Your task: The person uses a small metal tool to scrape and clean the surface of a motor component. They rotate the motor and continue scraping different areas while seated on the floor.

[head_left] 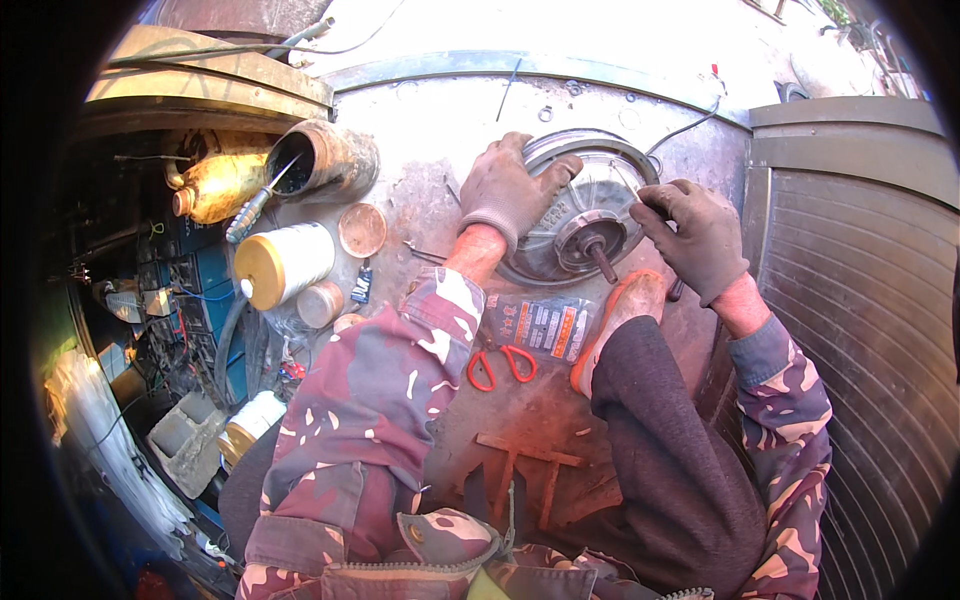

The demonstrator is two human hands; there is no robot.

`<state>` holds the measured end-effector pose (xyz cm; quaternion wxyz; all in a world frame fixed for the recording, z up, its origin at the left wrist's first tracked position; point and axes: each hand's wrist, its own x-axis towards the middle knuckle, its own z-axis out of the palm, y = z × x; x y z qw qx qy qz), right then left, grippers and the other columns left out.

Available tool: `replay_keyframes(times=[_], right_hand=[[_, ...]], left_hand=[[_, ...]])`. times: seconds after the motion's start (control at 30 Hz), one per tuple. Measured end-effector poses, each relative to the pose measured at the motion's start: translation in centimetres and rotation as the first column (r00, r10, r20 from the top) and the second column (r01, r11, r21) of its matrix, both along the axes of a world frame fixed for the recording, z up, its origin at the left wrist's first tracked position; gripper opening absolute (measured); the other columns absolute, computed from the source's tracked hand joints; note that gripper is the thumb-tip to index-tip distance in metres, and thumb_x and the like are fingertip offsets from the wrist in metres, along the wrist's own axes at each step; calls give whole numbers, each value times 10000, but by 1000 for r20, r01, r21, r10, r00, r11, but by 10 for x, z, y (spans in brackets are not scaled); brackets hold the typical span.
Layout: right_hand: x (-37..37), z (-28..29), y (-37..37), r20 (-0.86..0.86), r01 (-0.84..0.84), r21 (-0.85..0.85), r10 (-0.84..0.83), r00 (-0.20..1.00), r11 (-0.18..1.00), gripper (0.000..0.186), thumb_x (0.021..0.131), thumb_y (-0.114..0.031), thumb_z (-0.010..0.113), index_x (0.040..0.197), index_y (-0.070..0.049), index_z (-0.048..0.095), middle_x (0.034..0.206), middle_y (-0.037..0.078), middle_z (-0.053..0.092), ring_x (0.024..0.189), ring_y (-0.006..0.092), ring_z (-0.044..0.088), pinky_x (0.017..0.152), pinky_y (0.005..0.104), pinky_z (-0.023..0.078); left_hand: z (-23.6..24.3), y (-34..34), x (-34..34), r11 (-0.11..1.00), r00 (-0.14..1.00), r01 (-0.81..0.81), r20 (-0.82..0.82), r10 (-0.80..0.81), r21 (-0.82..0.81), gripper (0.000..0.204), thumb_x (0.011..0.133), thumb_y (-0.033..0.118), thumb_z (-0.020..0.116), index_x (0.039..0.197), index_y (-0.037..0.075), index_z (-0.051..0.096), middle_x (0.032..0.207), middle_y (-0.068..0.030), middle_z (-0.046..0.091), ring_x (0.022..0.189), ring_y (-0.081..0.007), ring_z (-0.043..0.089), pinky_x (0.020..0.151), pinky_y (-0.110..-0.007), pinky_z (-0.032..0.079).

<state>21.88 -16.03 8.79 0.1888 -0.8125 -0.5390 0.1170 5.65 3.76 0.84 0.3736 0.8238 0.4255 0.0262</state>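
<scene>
Far left — rough grey hollow concrete block [187, 443], lying among cables and clutter. Above it, a grimy yellow plastic bottle [225, 185] on its side. Next, a screwdriver with a ribbed, bluish translucent handle [247, 215], its shaft running into the mouth of a rust-brown cylindrical metal can [345, 165], which lies tipped over. Below the can, a white plastic jar with a tan lid [295, 262], also on its side; just right of it, a flat round brown disc [362, 230] and a small dark bottle [361, 283].

Centre — scissors with red looped handles [500, 368] lie near the person's left forearm. The left hand [503, 190], in a grey work glove, grasps the left side of a round grey metal wheel hub [583, 210], fingers at the rim, thumb spread over the ribbed face. The hub rests on the pale, stained ground ahead of the person, between the hands, its rusty central shaft [600, 262] pointing toward the wearer. A clear printed plastic packet [540, 327] lies below it.

Right — the right hand [697, 238], gloved alike, is by the hub's right edge, thumb and fingertips drawn together; cannot tell whether anything is pinched there. Beyond, a slatted brown-grey metal panel [860, 270].
</scene>
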Motion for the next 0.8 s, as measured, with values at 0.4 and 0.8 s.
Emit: replay_keyframes(times=[0.4,0.8], right_hand=[[-5,-5,8,-818,377,-418,-523,239,826,361,1067,-318,695,1181,21,739,1035,89,786,841,147,745,718,304,576],[-13,5,4,-92,116,-32,-118,989,993,416,930,-393,817,1169,-57,766,953,128,773,818,265,766,741,400,601]], left_hand=[[7,-1,2,1000,1000,4,-21,-4,-13,951,846,789,723,1335,-25,669,1225,-264,736,1169,-401,721,998,-486,570],[13,0,2,998,999,6,-50,-9,-62,878,866,727,752,1366,11,660,1302,-243,699,1265,-389,662,1046,-485,548]])
